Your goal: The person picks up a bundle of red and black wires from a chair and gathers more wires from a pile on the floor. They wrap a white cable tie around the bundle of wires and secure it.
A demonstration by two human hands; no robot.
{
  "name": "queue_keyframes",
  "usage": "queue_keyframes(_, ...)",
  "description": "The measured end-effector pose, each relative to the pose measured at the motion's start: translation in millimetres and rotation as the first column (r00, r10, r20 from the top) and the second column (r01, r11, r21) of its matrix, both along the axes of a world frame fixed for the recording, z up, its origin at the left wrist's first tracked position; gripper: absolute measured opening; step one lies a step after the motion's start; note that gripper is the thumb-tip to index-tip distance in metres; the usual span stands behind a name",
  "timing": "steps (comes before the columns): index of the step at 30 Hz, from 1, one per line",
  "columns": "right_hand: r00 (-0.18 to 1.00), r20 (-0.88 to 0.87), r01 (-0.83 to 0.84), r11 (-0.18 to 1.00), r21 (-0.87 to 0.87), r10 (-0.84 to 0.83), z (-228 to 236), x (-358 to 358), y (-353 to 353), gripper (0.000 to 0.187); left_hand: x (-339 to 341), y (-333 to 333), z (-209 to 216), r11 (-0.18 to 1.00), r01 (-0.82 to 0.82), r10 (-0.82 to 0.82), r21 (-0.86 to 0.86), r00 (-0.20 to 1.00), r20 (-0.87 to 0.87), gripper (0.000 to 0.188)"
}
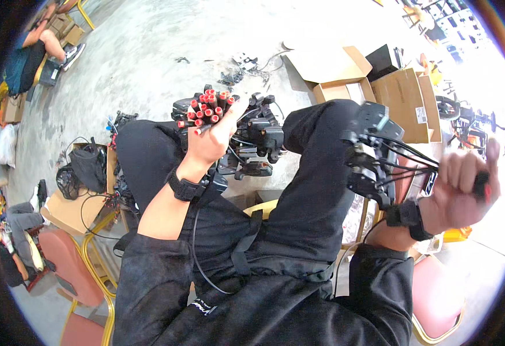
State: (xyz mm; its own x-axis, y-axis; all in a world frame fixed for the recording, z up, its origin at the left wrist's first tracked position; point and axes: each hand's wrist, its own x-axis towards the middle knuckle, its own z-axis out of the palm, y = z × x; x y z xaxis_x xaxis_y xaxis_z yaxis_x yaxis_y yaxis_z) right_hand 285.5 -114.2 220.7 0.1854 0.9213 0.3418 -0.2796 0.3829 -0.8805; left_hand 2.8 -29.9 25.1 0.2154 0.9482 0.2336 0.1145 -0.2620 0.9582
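Observation:
My left hand [213, 141] is closed round a bundle of black markers with red ends [209, 109], held upright above my lap. Out at the right, my right hand [457, 187] is raised and its fingers are curled in, smeared by motion. A black-and-red marker [483, 187] shows at its palm, too blurred for detail. Each wrist wears a black strap. Black mechanical units with cables sit by both arms: one device [258, 135] beside my left hand, the other device [373, 153] before my right hand.
Open cardboard boxes [399, 104] stand ahead on the right. Cables and small black parts [241, 72] lie on the grey floor. A box with a black bag [88, 164] and a pink chair [70, 265] are at left. Another person [33, 57] sits at the far left.

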Motion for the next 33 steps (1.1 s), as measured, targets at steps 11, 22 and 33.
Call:
queue_keyframes(11, 0.984, 0.176, 0.030, 0.979, -0.200, 0.005, -87.1, -56.2, 90.8, 0.021, -6.5, 2.2, -10.7, 0.984, -0.178, 0.172, 0.026, 0.972, 0.161, 0.017)
queue_keyframes(22, 0.978, 0.157, -0.088, 0.954, -0.287, 0.137, -154.5, -63.9, 106.8, 0.022, -19.0, 5.6, -23.8, 0.919, -0.164, 0.292, 0.359, 0.894, -0.339, 0.040)
queue_keyframes(33, 0.978, 0.101, -0.146, 0.946, -0.289, 0.182, -153.7, -55.5, 98.5, 0.027, -18.5, 0.3, -20.5, 0.992, -0.113, 0.099, -0.049, 0.967, -0.236, 0.038)
